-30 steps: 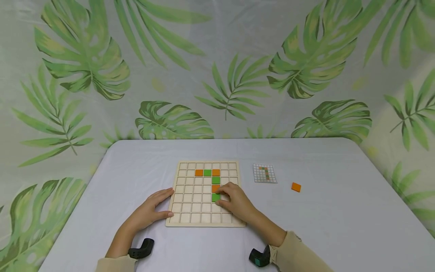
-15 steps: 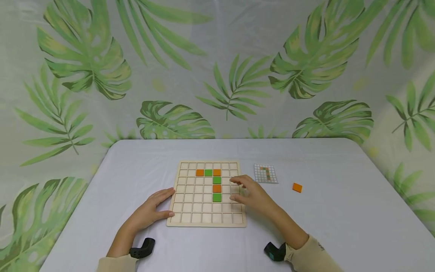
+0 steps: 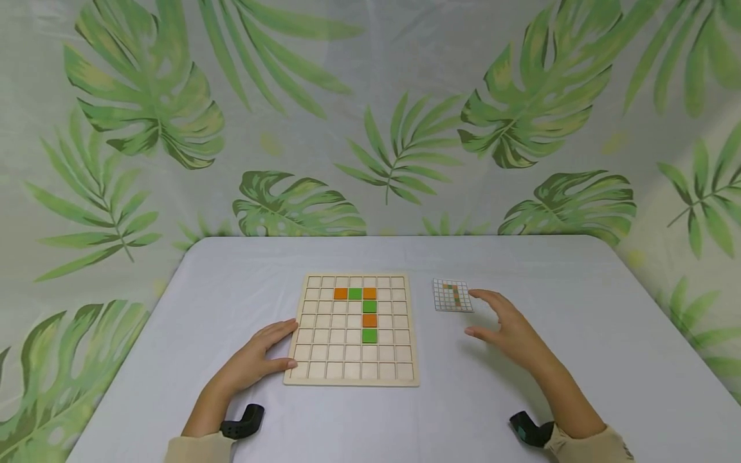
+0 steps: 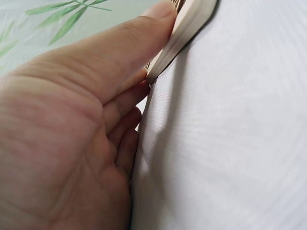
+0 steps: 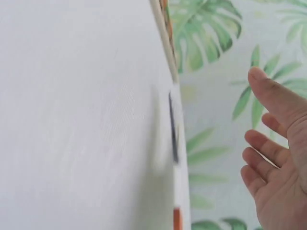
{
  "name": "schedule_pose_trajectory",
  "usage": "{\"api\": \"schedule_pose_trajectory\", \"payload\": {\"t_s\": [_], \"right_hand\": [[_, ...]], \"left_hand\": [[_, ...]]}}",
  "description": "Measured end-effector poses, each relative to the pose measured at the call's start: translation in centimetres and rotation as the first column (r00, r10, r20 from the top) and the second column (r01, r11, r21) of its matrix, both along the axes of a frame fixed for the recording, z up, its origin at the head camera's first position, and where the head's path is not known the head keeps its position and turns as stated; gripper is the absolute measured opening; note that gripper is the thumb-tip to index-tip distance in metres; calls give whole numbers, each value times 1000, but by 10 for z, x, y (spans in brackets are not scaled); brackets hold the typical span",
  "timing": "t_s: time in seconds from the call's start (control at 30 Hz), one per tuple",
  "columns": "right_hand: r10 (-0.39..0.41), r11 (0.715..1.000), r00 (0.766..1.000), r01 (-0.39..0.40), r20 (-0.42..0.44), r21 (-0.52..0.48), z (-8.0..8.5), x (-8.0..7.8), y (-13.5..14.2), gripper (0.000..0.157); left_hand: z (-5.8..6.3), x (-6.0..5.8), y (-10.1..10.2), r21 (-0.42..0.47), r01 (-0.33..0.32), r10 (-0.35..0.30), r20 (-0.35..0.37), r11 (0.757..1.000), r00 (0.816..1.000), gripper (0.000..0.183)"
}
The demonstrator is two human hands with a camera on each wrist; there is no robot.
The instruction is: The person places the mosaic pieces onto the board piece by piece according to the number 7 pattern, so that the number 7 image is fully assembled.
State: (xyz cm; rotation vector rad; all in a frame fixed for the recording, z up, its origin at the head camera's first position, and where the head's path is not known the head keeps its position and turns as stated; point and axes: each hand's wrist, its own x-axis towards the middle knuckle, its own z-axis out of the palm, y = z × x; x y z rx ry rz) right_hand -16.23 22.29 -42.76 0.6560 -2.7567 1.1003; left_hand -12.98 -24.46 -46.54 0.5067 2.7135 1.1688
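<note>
A pale wooden grid board lies on the table. Set in its squares are orange and green tiles, among them a green tile at the lower end of a column. My left hand touches the board's left edge with thumb and fingertips; its thumb lies on the rim in the left wrist view. Off to the right, my right hand hovers over the table, thumb and fingers apart, holding nothing. A loose orange tile shows in the right wrist view; the hand hides it in the head view.
A small card printed with a grid and coloured squares lies between the board and my right hand. White cloth covers the table. Behind it hangs a leaf-patterned curtain.
My right hand has left the green tile on the board and moved right, past the card, to above the loose orange tile. The left hand has stayed on the board's edge.
</note>
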Motion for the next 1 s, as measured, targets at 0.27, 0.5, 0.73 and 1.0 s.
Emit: {"api": "schedule_pose_trajectory", "payload": {"t_s": [0.27, 0.5, 0.73, 1.0], "right_hand": [[-126, 992, 989, 123, 82, 33, -14, -1, 44, 69], [-183, 982, 981, 179, 63, 68, -33, -4, 64, 59], [-192, 979, 981, 192, -10, 68, -48, -8, 68, 36], [-195, 979, 981, 196, -19, 59, -39, -4, 60, 26]], "left_hand": [[0, -1, 0, -2, -3, 3, 6, 1000, 1000, 78], [1, 0, 1, 1, -8, 8, 18, 1000, 1000, 78], [0, 0, 0, -7, -4, 4, 5, 1000, 1000, 78], [-1, 0, 0, 3, -6, 6, 10, 1000, 1000, 78]]}}
